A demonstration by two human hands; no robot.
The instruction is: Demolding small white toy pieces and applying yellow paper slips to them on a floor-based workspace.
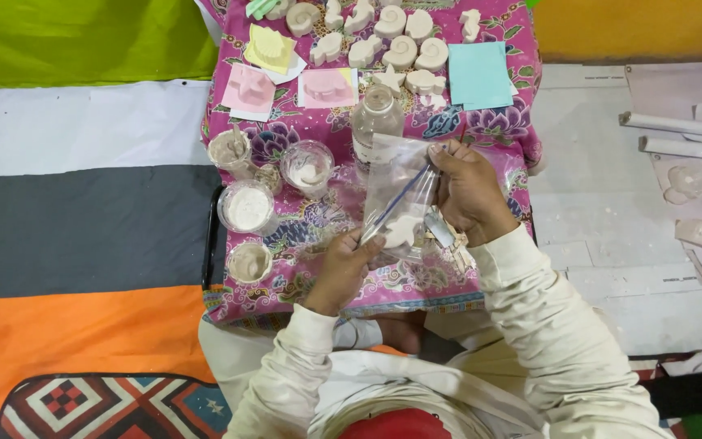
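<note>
The left hand (343, 268) is nearest to the person, above the front edge of the low worktop covered with a pink flowered cloth (416, 289). Its fingers (367, 244) are closed on the lower corner of a clear plastic bag (400, 191) and on a small white plaster figure (402, 230) inside it. The figure lies just beside these fingertips, at the bottom of the bag.

The right hand (469, 191) is a little farther, at the right side of the bag. Its fingers (440, 154) are pinched together on the upper edge of the bag and on a thin blue stick (396, 199). The stick's long axis runs diagonally, from the upper right at the right fingers down to the lower left near the left fingers. The bag stands almost upright between both hands.

Behind the bag is a clear plastic bottle (377, 114). To the left stand small plastic cups with white plaster (249, 207). Farthest are white shell-shaped plaster casts (404, 49) and a light blue paper sheet (479, 75).
</note>
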